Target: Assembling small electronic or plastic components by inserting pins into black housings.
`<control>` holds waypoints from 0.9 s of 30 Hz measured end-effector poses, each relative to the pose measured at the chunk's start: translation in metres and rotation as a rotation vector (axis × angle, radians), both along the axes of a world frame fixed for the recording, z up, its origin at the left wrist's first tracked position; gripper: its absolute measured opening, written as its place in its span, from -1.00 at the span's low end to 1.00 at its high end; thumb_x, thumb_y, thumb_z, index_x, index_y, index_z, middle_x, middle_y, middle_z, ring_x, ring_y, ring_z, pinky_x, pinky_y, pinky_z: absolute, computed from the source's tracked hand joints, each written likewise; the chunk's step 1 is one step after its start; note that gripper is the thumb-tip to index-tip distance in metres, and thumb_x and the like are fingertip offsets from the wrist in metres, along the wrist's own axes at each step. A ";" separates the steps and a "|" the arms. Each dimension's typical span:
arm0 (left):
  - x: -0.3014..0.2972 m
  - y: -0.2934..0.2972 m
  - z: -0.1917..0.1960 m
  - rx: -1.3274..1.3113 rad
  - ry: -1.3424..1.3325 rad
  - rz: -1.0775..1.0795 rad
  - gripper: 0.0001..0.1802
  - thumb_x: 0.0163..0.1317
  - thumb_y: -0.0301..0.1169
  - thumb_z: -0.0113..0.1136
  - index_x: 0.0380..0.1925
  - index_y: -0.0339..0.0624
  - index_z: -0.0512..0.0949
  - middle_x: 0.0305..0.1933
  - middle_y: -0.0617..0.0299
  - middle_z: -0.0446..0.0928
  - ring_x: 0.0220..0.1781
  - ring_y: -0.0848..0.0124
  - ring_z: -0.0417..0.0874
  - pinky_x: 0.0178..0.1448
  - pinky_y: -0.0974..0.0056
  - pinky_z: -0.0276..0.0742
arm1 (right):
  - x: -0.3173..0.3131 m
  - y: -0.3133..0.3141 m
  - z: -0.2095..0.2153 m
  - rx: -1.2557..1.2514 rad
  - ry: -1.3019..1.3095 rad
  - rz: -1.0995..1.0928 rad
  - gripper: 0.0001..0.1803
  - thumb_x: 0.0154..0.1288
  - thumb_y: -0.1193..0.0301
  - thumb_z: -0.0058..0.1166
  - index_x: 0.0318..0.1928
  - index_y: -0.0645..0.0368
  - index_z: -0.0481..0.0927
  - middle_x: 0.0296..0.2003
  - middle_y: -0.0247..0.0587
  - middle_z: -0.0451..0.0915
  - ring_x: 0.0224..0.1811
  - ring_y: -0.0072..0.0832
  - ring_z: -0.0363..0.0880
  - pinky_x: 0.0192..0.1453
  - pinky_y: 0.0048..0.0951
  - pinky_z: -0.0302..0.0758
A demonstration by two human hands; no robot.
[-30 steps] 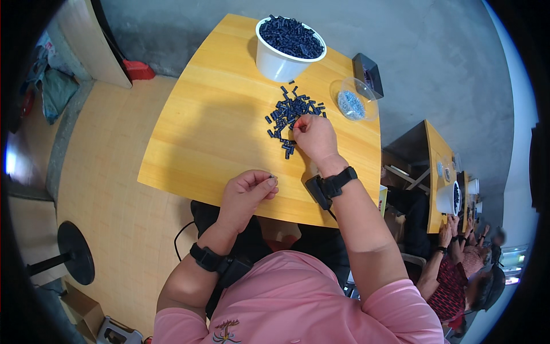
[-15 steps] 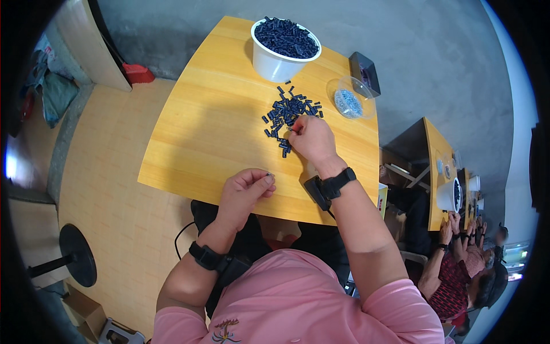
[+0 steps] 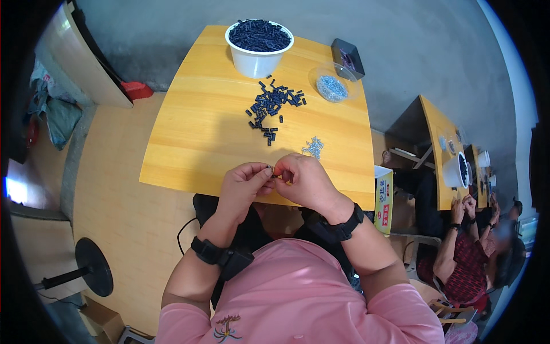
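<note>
My left hand (image 3: 247, 182) and my right hand (image 3: 305, 179) meet at the near edge of the wooden table, fingertips pinched together. Between them shows a small black piece (image 3: 274, 176), held in the right fingertips. What the left fingers pinch is mostly hidden and too small to name. Ahead lies a loose pile of small black plastic pieces (image 3: 269, 103). Just beyond the right hand is a little heap of small silvery metal parts (image 3: 313, 147).
A white bucket (image 3: 256, 63) full of black pieces stands at the table's (image 3: 189, 120) far side. Right of it are a clear bowl (image 3: 332, 89) of silvery parts and a dark box (image 3: 348, 59). A yellow carton (image 3: 384, 198) is beside the table; other people work at right.
My right hand has come back from the black pile to meet my left hand. The silvery heap it covered now shows. The whole view has shifted slightly.
</note>
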State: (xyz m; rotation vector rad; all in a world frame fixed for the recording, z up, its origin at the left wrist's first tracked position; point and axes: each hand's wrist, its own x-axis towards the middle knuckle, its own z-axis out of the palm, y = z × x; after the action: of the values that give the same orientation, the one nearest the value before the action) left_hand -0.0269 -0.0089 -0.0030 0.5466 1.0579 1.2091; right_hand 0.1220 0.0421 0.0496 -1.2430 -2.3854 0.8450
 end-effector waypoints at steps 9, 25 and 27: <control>0.025 -0.012 0.016 0.010 -0.180 0.026 -0.84 0.22 -0.46 0.12 -0.24 -0.31 0.51 -0.37 0.18 0.59 -0.40 0.52 0.60 -0.30 0.50 0.54 | 0.029 -0.019 -0.012 -0.234 0.447 -0.121 -0.85 0.01 0.54 0.22 -0.35 0.21 0.56 -0.56 -0.41 0.47 -0.55 -0.72 0.41 -0.49 -0.66 0.35; 0.042 -0.026 0.024 0.123 -0.032 -0.115 -0.79 0.21 -0.44 0.15 -0.18 -0.30 0.53 -0.32 0.18 0.59 -0.34 0.47 0.61 -0.26 0.47 0.53 | 0.062 -0.036 -0.011 -0.326 0.720 -0.241 -0.89 0.17 0.57 0.14 -0.26 0.27 0.59 -0.46 -0.44 0.56 -0.44 -0.78 0.46 -0.36 -0.73 0.40; 0.044 -0.028 0.025 0.117 -0.036 -0.138 -0.79 0.20 -0.44 0.16 -0.18 -0.30 0.53 -0.33 0.17 0.59 -0.34 0.47 0.61 -0.26 0.47 0.53 | 0.065 -0.035 -0.005 -0.314 0.713 -0.268 -0.89 0.16 0.55 0.16 -0.27 0.28 0.60 -0.51 -0.45 0.55 -0.48 -0.78 0.44 -0.40 -0.72 0.38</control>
State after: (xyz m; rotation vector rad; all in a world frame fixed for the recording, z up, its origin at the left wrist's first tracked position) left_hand 0.0170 -0.0366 0.0221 0.6751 0.9078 1.1595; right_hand 0.1868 0.0067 0.0447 -1.0820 -1.5315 1.3316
